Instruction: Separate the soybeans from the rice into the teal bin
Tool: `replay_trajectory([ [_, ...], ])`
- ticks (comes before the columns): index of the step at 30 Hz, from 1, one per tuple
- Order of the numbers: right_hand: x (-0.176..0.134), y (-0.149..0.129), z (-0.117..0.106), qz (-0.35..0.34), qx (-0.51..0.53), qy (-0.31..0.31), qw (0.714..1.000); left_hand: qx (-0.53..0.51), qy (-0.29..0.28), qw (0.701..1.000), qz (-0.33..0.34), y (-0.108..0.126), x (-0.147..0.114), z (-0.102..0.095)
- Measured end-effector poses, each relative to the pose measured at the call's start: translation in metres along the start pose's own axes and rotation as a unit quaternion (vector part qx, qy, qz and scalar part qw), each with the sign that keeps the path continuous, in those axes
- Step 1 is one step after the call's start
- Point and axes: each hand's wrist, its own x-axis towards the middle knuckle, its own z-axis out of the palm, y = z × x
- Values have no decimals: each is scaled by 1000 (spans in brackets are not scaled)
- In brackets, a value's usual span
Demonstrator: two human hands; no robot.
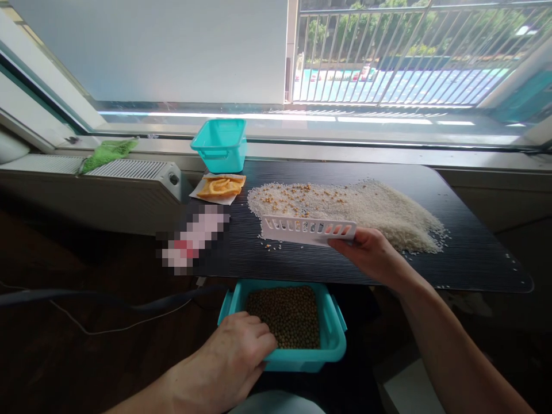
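Observation:
My right hand (371,253) grips the right end of a white slotted plastic basket (302,231), thumb in front and fingers behind the slots. The basket is held at the near edge of a pile of white rice (379,210); its inside is hidden from me. Orange-yellow kernels (276,199) lie scattered over the left part of the rice. Below the table edge, my left hand (244,348) is closed over the near left rim of a teal tub (304,359). Brownish-green round beans (284,313) fill its bottom.
A second teal tub (222,149) stands at the back left of the dark table (466,261). Near it lies an orange fried-looking snack (222,187) on white paper. A pixelated item (196,238) sits at the left edge. A radiator (133,169) with a green cloth (110,154) stands left.

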Motion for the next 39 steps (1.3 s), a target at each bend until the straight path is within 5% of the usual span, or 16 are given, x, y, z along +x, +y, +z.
replay_trajectory([
  [13,-21,4,-8,35,7,-7,999,11,7,1000,3,0,1,0],
  [20,-48,-1,-28,70,50,-92,992,15,20,1000,15,-6,0,5],
  [23,-52,-11,-33,67,64,-83,992,18,26,999,17,-8,0,6],
  [39,-76,-19,-30,52,49,-149,986,28,30,999,11,-5,0,9],
])
